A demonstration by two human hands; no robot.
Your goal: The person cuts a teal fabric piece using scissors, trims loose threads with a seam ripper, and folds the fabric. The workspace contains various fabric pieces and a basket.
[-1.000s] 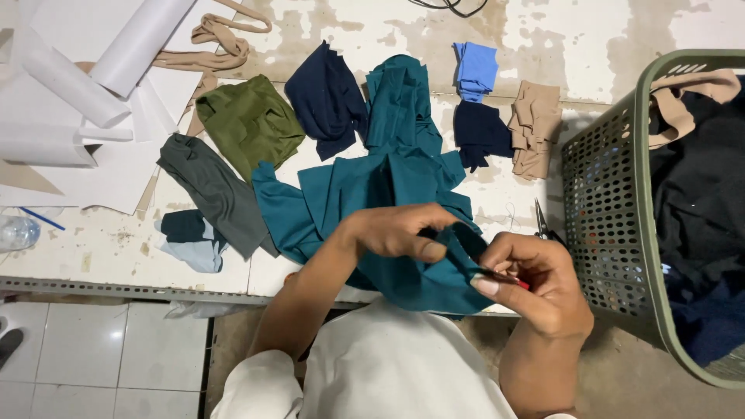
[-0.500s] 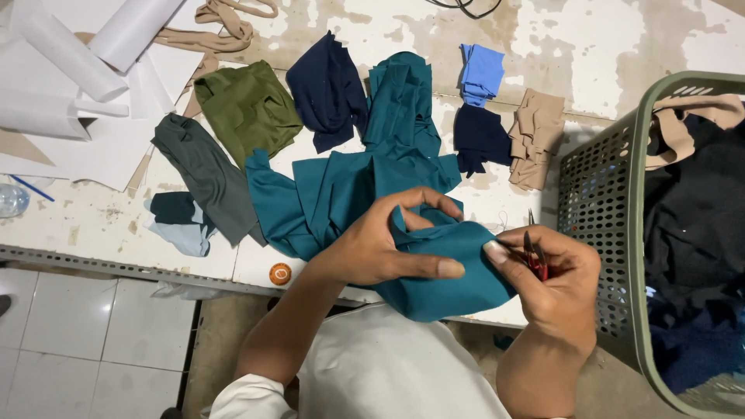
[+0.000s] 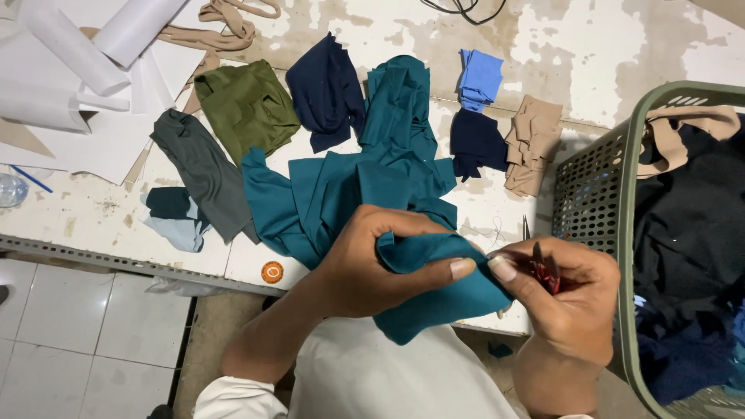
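One label-like item: small round orange sticker (image 3: 272, 271), pale marking at its centre, on the front edge of the counter (image 3: 93, 225), just left of the teal cloth's overhang. No packages, signs or screens in view.

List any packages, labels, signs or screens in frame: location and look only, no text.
Round orange sticker or cap: at the table's near edge, left of the left hand; small disc, white marking.
Clear plastic bottle: far left edge of the table, mostly cut off.
No signs or screens.
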